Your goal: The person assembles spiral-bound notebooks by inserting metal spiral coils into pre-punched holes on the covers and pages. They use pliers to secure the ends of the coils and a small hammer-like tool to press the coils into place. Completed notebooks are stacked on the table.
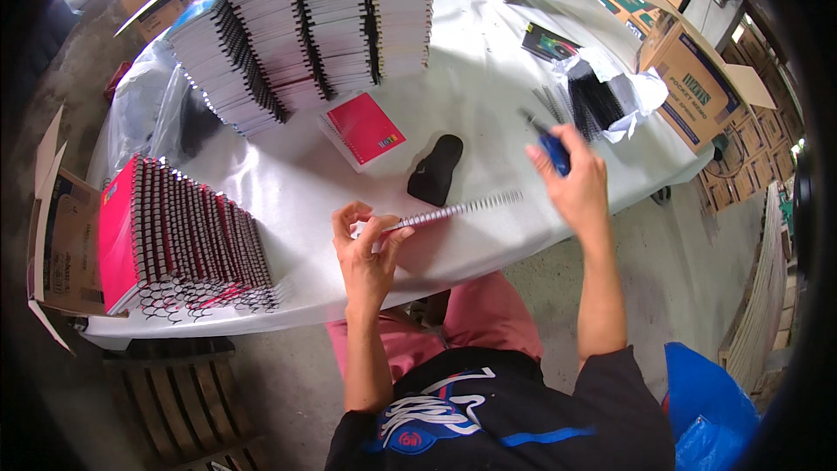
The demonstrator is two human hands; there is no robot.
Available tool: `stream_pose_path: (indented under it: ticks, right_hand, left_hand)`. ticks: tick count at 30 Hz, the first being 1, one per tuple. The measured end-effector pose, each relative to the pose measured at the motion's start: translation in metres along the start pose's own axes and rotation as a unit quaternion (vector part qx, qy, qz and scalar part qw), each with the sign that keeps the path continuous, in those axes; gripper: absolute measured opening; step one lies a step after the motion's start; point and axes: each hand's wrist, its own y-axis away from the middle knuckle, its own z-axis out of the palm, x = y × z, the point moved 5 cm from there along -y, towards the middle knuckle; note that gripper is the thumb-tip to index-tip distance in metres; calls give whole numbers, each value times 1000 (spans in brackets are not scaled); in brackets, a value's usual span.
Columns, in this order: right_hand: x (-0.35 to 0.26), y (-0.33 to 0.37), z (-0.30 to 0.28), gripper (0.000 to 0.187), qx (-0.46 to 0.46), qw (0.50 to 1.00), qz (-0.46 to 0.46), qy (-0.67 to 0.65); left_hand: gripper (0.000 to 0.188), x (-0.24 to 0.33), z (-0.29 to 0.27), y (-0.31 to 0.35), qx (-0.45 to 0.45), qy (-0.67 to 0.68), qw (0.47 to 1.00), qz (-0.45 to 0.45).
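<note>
**A long coil between two hands**

Near the front edge of the white table (488,126), the left hand (364,249) pinches the left end of a coil (453,210), where it seems to run along a thin notebook; the fingers hide most of that. The coil sticks out past the fingertips to the right, perhaps held so that end stays free. The right hand (577,183), just past that end and not touching it, has its fingers wrapped around a blue tool (555,153). Black coils (593,105) lie by the right edge, maybe for easy reach. Red notebooks (187,235) stand at the left edge, likely out of the way.
</note>
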Motion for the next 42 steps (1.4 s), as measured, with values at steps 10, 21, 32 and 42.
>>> stream_pose_path:
  ticks: [10, 21, 32, 42]
  right_hand:
    - [52, -14, 70, 52, -17, 955, -105, 275]
    - [-22, -1, 115, 26, -252, 814, -87, -516]
    - [-61, 20, 115, 15, -315, 802, -171, -478]
    - [-100, 19, 103, 25, -303, 789, -255, -470]
  left_hand:
    - [44, -17, 12, 14, -109, 67, 990, 51]
    - [81, -30, 17, 18, -70, 184, 980, 2]
    - [85, -33, 22, 16, -74, 197, 978, 8]
    - [83, -38, 23, 12, -99, 209, 973, -24]
